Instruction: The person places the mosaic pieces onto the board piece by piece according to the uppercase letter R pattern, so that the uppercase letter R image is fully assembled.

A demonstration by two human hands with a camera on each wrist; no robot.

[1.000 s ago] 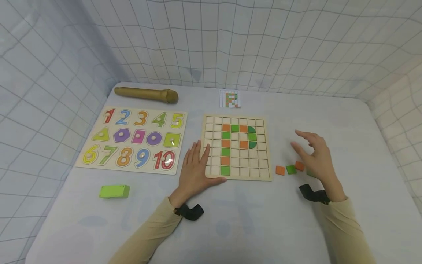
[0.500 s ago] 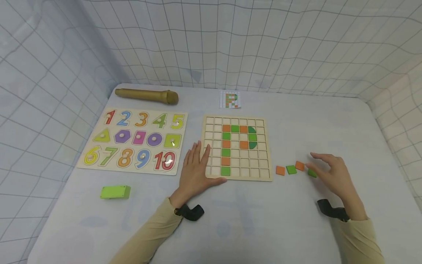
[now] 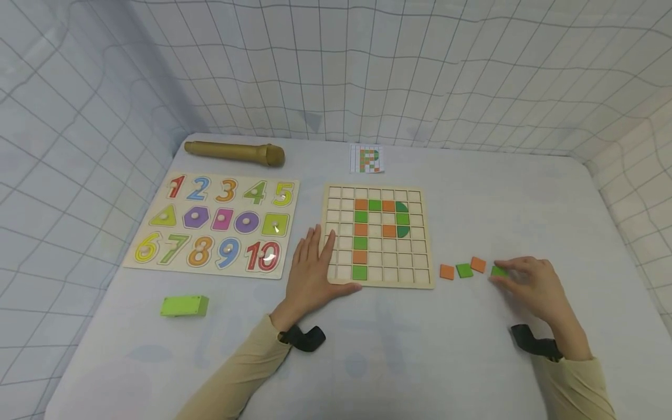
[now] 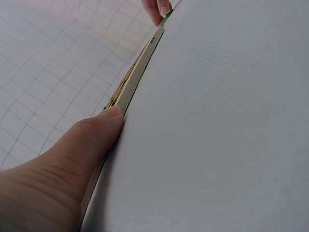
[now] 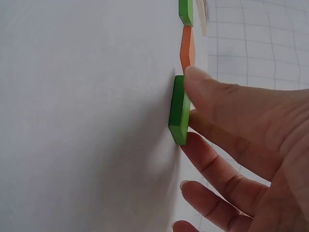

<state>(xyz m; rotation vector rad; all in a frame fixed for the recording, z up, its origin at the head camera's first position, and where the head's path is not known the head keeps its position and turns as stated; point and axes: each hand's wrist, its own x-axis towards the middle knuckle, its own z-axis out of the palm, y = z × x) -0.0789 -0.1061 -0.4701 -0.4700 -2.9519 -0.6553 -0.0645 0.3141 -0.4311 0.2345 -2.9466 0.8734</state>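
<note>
My left hand (image 3: 308, 274) rests at the near left corner of a wooden grid board (image 3: 391, 279), fingers straight along its left side. Its thumb (image 4: 91, 130) lies against the front edge. Orange and green tiles sit in the grid in a P-like pattern, among them a green square (image 3: 359, 272) at the column's foot. To the right, my right hand (image 3: 538, 289) pinches a green square tile (image 5: 180, 108) between thumb and fingertips, low over the table. Left of it lie an orange tile (image 3: 478, 264), a green tile (image 3: 464, 270) and another orange tile (image 3: 447, 272).
A number and shape puzzle board (image 3: 238, 230) with knobs lies on the left. Behind it is a gold microphone (image 3: 233, 151), and in front a green block (image 3: 184, 305). A small printed pattern card (image 3: 367, 158) lies beyond the grid board. Grid-patterned cloth walls (image 3: 367, 87) surround the table.
My right hand has moved right and toward me, then closed its thumb and fingers on the rightmost green tile. My left hand has stayed at the board.
</note>
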